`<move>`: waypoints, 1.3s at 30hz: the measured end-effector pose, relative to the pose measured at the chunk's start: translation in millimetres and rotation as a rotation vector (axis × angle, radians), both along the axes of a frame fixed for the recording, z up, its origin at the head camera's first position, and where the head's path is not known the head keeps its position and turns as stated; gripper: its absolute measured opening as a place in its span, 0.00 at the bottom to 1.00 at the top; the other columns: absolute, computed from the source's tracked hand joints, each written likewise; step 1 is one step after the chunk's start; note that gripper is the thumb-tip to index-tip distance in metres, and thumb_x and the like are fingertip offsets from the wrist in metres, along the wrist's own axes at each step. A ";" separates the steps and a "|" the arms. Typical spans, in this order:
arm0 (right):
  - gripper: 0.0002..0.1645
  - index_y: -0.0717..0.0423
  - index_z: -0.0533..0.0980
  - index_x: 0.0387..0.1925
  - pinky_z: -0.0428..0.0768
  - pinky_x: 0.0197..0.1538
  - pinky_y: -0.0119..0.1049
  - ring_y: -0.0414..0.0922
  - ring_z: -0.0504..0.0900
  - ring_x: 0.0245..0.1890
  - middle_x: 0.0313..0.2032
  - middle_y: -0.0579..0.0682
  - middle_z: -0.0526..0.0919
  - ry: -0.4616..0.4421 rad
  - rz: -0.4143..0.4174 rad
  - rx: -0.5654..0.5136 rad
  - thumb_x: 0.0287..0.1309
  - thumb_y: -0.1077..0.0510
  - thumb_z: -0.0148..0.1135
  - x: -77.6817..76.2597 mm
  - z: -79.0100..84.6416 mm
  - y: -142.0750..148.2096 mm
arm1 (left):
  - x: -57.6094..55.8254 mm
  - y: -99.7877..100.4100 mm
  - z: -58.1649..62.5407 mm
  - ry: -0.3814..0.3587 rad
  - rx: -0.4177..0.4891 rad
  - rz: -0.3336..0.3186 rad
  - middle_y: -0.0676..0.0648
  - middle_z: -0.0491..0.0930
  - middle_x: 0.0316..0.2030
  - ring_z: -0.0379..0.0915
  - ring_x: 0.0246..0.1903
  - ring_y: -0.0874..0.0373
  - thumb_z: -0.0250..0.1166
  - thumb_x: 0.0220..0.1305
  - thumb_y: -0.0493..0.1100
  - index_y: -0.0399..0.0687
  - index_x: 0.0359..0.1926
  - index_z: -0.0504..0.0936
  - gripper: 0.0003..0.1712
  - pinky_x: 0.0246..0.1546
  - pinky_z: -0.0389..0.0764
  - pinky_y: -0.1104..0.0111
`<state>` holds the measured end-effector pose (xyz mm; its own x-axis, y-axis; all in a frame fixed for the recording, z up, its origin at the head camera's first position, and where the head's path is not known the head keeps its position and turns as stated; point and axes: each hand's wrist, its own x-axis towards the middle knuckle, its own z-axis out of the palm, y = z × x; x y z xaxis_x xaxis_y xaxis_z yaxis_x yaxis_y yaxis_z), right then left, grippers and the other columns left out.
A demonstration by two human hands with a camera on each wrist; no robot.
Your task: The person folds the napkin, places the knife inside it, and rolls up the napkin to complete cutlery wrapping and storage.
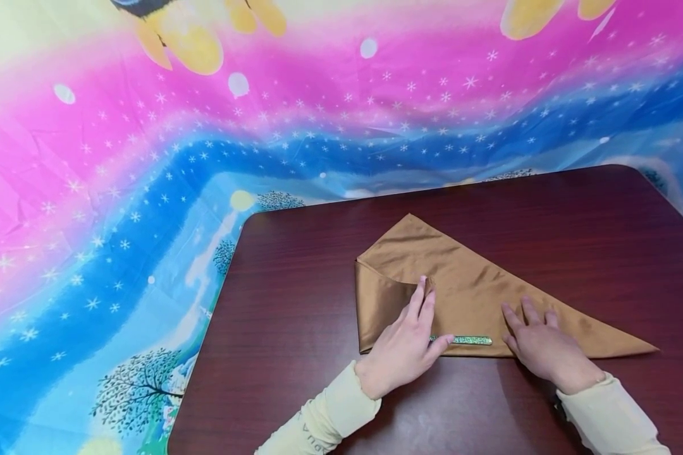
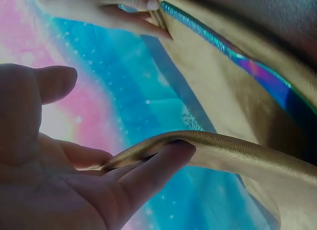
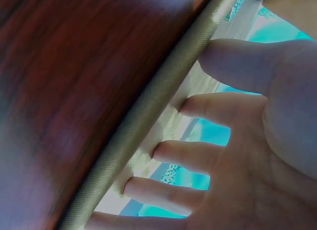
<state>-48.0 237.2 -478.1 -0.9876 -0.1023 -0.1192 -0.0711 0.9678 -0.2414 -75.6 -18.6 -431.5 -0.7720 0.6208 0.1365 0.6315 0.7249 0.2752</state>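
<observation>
A shiny brown cloth (image 1: 467, 284) lies folded into a pointed shape, its long tip to the right. At its left end a flap (image 1: 381, 309) is turned over toward the middle. My left hand (image 1: 395, 354) is at this flap with fingers extended; in the left wrist view the flap's edge lies across the fingers and the thumb stands apart. A glittery green strip (image 1: 472, 340) lies along the cloth's near edge, its left end hidden behind the left hand. Right of the strip, my right hand (image 1: 549, 351) rests on the cloth with fingers spread.
The cloth lies on a dark red-brown wooden table (image 1: 296, 284) with rounded corners. Behind and left of the table hangs a pink and blue printed backdrop (image 1: 148, 139) with snowflakes and trees.
</observation>
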 end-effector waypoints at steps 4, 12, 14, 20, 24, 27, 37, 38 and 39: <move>0.33 0.66 0.65 0.65 0.74 0.35 0.69 0.82 0.60 0.55 0.63 0.79 0.58 0.000 0.001 0.003 0.63 0.53 0.56 -0.2 -0.4 0.2 | 0.5 5.7 -5.8 0.026 -0.023 -0.034 0.40 0.43 0.76 0.66 0.66 0.53 0.53 0.70 0.60 0.40 0.74 0.51 0.44 0.50 0.79 0.71; 0.33 0.66 0.65 0.65 0.74 0.34 0.69 0.81 0.59 0.56 0.64 0.78 0.58 -0.003 -0.004 0.004 0.63 0.53 0.56 -0.3 -0.9 0.5 | 1.0 16.7 -16.2 0.046 -0.056 -0.083 0.41 0.45 0.76 0.65 0.66 0.54 0.57 0.67 0.58 0.41 0.73 0.53 0.43 0.43 0.81 0.75; 0.33 0.66 0.65 0.65 0.73 0.35 0.69 0.82 0.59 0.56 0.64 0.78 0.58 0.000 -0.004 0.006 0.63 0.52 0.56 0.0 -0.8 0.3 | 1.8 19.1 -19.5 0.050 -0.069 -0.094 0.39 0.46 0.75 0.67 0.65 0.53 0.57 0.67 0.58 0.41 0.72 0.55 0.42 0.42 0.81 0.75; 0.33 0.66 0.65 0.65 0.73 0.36 0.70 0.82 0.59 0.56 0.63 0.78 0.59 -0.002 -0.007 0.007 0.63 0.53 0.57 0.4 0.3 -0.5 | 5.0 25.7 -29.3 0.061 -0.132 -0.138 0.36 0.49 0.74 0.60 0.69 0.51 0.57 0.67 0.59 0.40 0.71 0.56 0.42 0.54 0.76 0.74; 0.33 0.66 0.65 0.65 0.72 0.37 0.71 0.82 0.58 0.57 0.64 0.77 0.58 -0.015 -0.017 0.006 0.63 0.53 0.57 -0.1 0.8 -0.5 | 7.0 28.6 -30.5 0.050 -0.173 -0.169 0.36 0.49 0.74 0.58 0.70 0.49 0.57 0.67 0.58 0.39 0.71 0.56 0.42 0.63 0.69 0.71; 0.33 0.66 0.65 0.65 0.72 0.38 0.72 0.82 0.59 0.57 0.63 0.77 0.59 -0.005 -0.016 0.008 0.63 0.53 0.57 0.1 0.5 -0.8 | 8.1 30.2 -31.0 0.051 -0.204 -0.188 0.35 0.49 0.74 0.62 0.68 0.48 0.56 0.68 0.58 0.39 0.71 0.57 0.40 0.64 0.67 0.69; 0.32 0.67 0.66 0.64 0.72 0.38 0.72 0.83 0.58 0.56 0.63 0.78 0.59 0.008 -0.015 0.015 0.63 0.53 0.57 0.7 0.6 -1.8 | 11.1 33.9 -34.2 0.113 -0.329 -0.233 0.42 0.55 0.73 0.68 0.64 0.50 0.56 0.66 0.62 0.46 0.69 0.63 0.38 0.58 0.74 0.70; 0.32 0.67 0.66 0.64 0.72 0.38 0.72 0.83 0.58 0.56 0.63 0.78 0.59 0.004 -0.015 0.015 0.63 0.53 0.57 0.5 0.7 -1.8 | 11.6 34.6 -34.5 0.126 -0.344 -0.240 0.42 0.56 0.73 0.69 0.64 0.50 0.55 0.66 0.63 0.46 0.69 0.64 0.38 0.59 0.73 0.69; 0.32 0.66 0.66 0.64 0.73 0.38 0.72 0.83 0.58 0.57 0.63 0.78 0.59 0.000 -0.017 0.014 0.63 0.53 0.57 0.4 0.9 -1.9 | 11.8 35.1 -34.7 0.142 -0.359 -0.248 0.43 0.57 0.72 0.69 0.63 0.51 0.56 0.66 0.64 0.46 0.68 0.64 0.38 0.60 0.72 0.69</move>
<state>-47.7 235.3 -477.3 -0.9891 -0.0839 -0.1207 -0.0547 0.9721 -0.2279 -63.8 16.5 -466.2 -0.5832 0.8118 -0.0271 0.8114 0.5806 -0.0675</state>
